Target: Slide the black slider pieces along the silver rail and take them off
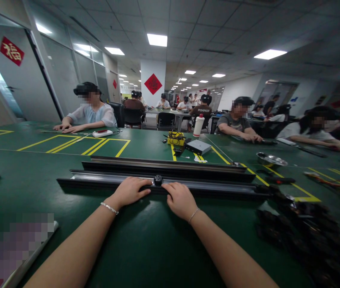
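A long black channel-shaped rail (218,189) lies crosswise on the green table in front of me. In its channel sits a small black round part (158,181), near the middle. My left hand (132,189) is closed over the rail just left of this part, index fingertip beside it and thumb along the near edge. My right hand (181,199) is on the other side, fingers bent over the rail, index fingertip close to the part. The undersides of both hands are hidden. A second black rail (170,167) lies parallel, just behind the first.
Many dark small parts (296,232) are heaped at right, near a metal bowl (271,159). Farther back are a grey box (198,147), a yellow box with cables (176,138) and a white bottle (198,126). Several people sit across the green table (146,248).
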A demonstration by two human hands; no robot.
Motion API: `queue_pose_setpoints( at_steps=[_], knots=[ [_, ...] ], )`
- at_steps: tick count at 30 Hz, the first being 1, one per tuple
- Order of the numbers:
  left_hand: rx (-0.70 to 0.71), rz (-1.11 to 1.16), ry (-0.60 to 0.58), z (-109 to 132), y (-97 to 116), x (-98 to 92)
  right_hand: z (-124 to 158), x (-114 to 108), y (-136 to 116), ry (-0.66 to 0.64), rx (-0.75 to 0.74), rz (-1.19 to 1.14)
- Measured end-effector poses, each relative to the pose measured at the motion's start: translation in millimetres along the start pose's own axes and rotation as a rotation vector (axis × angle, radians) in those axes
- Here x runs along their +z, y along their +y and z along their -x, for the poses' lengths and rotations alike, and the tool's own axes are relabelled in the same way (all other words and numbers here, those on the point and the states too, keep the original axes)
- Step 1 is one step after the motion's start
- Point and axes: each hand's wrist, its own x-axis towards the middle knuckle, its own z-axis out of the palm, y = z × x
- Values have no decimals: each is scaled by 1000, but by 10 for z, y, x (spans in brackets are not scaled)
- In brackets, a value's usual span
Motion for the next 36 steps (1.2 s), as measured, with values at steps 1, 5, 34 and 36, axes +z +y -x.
queue_pose_setpoints(
  at_steps=[1,5,34,36],
  knots=[
    [4,-7,-4,-2,6,-1,-11,16,-20,-12,14,10],
    [8,-30,-17,-10,20,-5,-28,54,-15,-34,56,18],
    [-33,-34,-21,-19,6,18,-6,43,65,-19,43,67],
    [-31,-33,-19,-20,2,25,-6,45,64,-19,41,72]
  ],
)
